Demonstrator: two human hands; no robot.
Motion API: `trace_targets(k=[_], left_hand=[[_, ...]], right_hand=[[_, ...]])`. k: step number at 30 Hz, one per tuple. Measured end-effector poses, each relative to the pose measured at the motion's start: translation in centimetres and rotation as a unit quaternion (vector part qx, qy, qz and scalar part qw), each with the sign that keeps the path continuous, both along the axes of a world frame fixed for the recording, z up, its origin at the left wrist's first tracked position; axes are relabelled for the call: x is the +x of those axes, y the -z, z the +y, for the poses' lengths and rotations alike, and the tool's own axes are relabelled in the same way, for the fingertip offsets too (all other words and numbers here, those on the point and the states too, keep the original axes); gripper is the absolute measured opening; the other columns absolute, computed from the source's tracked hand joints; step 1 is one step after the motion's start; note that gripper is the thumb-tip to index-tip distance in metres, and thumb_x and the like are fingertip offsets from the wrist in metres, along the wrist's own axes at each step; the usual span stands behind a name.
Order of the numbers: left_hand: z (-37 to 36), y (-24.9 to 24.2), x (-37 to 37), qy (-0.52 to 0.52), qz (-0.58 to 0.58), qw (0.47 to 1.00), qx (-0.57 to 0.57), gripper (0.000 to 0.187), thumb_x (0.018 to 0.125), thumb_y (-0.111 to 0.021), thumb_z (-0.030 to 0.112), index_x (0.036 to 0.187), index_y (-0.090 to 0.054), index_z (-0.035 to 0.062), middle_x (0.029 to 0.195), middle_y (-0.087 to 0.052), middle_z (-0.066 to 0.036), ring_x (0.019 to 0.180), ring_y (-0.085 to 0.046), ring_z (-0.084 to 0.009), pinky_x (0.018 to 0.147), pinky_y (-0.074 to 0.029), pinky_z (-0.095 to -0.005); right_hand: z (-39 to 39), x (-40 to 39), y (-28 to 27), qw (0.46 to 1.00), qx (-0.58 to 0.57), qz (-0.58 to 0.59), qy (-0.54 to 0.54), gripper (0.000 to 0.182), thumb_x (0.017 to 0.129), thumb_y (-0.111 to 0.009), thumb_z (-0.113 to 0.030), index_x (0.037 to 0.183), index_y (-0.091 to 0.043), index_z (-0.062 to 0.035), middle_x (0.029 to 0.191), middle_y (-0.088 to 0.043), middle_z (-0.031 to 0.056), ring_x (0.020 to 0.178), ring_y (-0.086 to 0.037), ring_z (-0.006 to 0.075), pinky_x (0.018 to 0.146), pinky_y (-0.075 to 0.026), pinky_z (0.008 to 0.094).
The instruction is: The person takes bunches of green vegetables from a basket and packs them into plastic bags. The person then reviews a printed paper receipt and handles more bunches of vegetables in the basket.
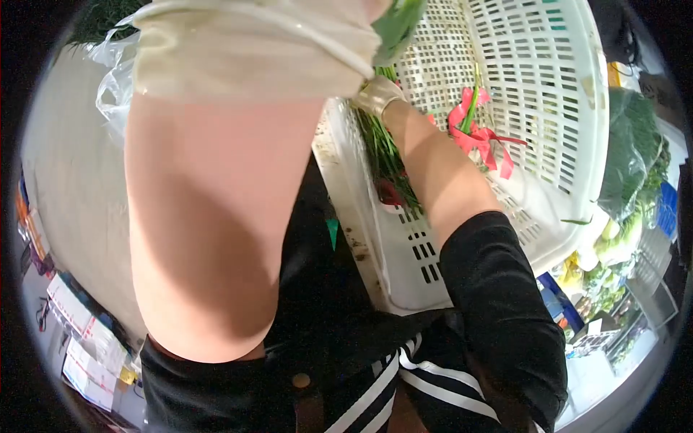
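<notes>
My left hand, in a loose translucent glove [253, 54], is very close to the camera at the top; its fingers are out of view. A green leafy piece [401, 32] shows beside that glove. My right hand [378, 95], also gloved, reaches into a white plastic basket [530, 79] over a bunch of thin green stems [390, 155]. The left glove partly covers it and its fingers are hidden. Pink-red ribbon [498, 148] lies in the basket around a green stalk. What either hand holds cannot be seen.
Clear plastic bags [119, 94] and dark greens [101, 18] are at the upper left. White boxes [86, 368] stand at the lower left. To the right of the basket are bagged greens [628, 151] and other vegetables [613, 245].
</notes>
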State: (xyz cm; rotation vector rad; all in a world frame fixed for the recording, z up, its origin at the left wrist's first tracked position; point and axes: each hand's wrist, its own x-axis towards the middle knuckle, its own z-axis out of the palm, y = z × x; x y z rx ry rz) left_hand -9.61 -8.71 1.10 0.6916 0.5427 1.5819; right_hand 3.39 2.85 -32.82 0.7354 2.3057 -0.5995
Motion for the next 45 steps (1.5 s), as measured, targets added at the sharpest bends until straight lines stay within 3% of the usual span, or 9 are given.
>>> trace_targets(k=[12,16,17,18,19,30,39,44,45], left_hand=[[0.3,0.5,-0.1,0.007,0.016,1.000,-0.002,0.015,0.085,-0.059,0.016,0.088,-0.060,0.0019,0.080,-0.056,-0.004,0.072,-0.048,-0.0124,0.067,-0.035,-0.0269],[1.0,-0.1,0.2,0.007,0.041,0.999,0.000,0.014,0.084,-0.060,0.016,0.086,-0.061,0.0023,0.078,-0.057,-0.003,0.069,-0.048,-0.0123,0.065,-0.035,-0.0269],[1.4,-0.2,0.1,0.005,0.052,0.999,-0.001,0.014,0.084,-0.060,0.016,0.086,-0.061,0.0024,0.077,-0.057,-0.003,0.069,-0.048,-0.0123,0.064,-0.036,-0.0269],[2.0,-0.2,0.1,0.000,0.067,0.998,-0.002,0.014,0.084,-0.061,0.016,0.085,-0.062,0.0025,0.076,-0.057,-0.003,0.068,-0.048,-0.0123,0.064,-0.036,-0.0269],[2.6,-0.2,0.0,-0.005,0.084,0.996,-0.003,0.014,0.084,-0.061,0.016,0.084,-0.062,0.0026,0.075,-0.057,-0.003,0.067,-0.048,-0.0122,0.063,-0.036,-0.0269],[11.1,1.7,4.4,-0.011,0.306,0.950,-0.068,0.014,0.083,-0.063,0.016,0.078,-0.065,0.0036,0.067,-0.058,-0.001,0.060,-0.048,-0.0120,0.057,-0.037,-0.0269],[8.3,-1.7,10.5,0.216,0.552,0.793,-0.141,0.047,0.074,-0.077,0.033,0.098,-0.060,-0.0037,0.089,-0.066,-0.014,0.082,-0.059,-0.0172,0.077,-0.047,-0.0298],[5.7,0.4,16.0,0.309,0.574,0.758,-0.022,0.057,0.074,-0.078,0.014,0.120,-0.048,-0.0005,0.111,-0.061,-0.012,0.080,-0.057,-0.0121,0.074,-0.050,-0.0275],[5.7,2.7,16.7,0.327,0.410,0.845,-0.107,0.053,0.078,-0.074,0.003,0.123,-0.046,0.0003,0.113,-0.059,-0.009,0.077,-0.055,-0.0113,0.073,-0.050,-0.0245]], right_hand=[[-1.2,0.9,4.2,0.947,0.054,0.066,-0.311,0.010,0.086,-0.059,-0.020,0.082,-0.066,-0.0257,0.078,-0.069,-0.0045,0.090,-0.065,0.0163,0.106,-0.033,0.0367],[-1.2,2.6,0.5,0.931,0.121,0.215,-0.268,0.010,0.083,-0.064,-0.016,0.089,-0.066,-0.0233,0.083,-0.071,-0.0010,0.087,-0.066,0.0160,0.103,-0.036,0.0332],[-1.1,2.8,-3.7,0.977,-0.049,0.185,0.093,0.018,0.083,-0.064,-0.009,0.100,-0.066,-0.0142,0.089,-0.070,0.0031,0.091,-0.065,0.0162,0.092,-0.043,0.0309],[-1.3,3.6,-6.5,0.865,-0.207,0.126,0.440,0.028,0.083,-0.064,-0.002,0.110,-0.066,-0.0052,0.094,-0.070,0.0072,0.095,-0.065,0.0164,0.081,-0.051,0.0286],[-1.3,5.5,-7.5,0.830,-0.222,0.213,0.465,0.036,0.078,-0.066,0.002,0.112,-0.066,-0.0062,0.098,-0.070,0.0066,0.093,-0.065,0.0157,0.082,-0.052,0.0284],[-4.9,23.0,-32.9,0.590,-0.112,0.626,0.497,0.021,0.070,-0.070,-0.005,0.089,-0.062,-0.0002,0.083,-0.062,0.0080,0.082,-0.058,0.0205,0.086,-0.044,0.0350],[-7.8,26.4,-36.7,0.511,-0.233,0.738,0.373,0.022,0.064,-0.073,-0.016,0.071,-0.053,-0.0078,0.062,-0.049,0.0030,0.058,-0.046,0.0163,0.063,-0.039,0.0321],[-6.8,26.1,-33.7,0.463,-0.333,0.733,0.369,0.022,0.062,-0.071,-0.020,0.070,-0.054,-0.0089,0.062,-0.049,0.0029,0.060,-0.047,0.0182,0.062,-0.039,0.0312],[-6.5,26.3,-33.5,0.467,-0.362,0.724,0.355,0.022,0.062,-0.071,-0.019,0.070,-0.053,-0.0093,0.063,-0.050,0.0029,0.060,-0.047,0.0186,0.062,-0.039,0.0316]])
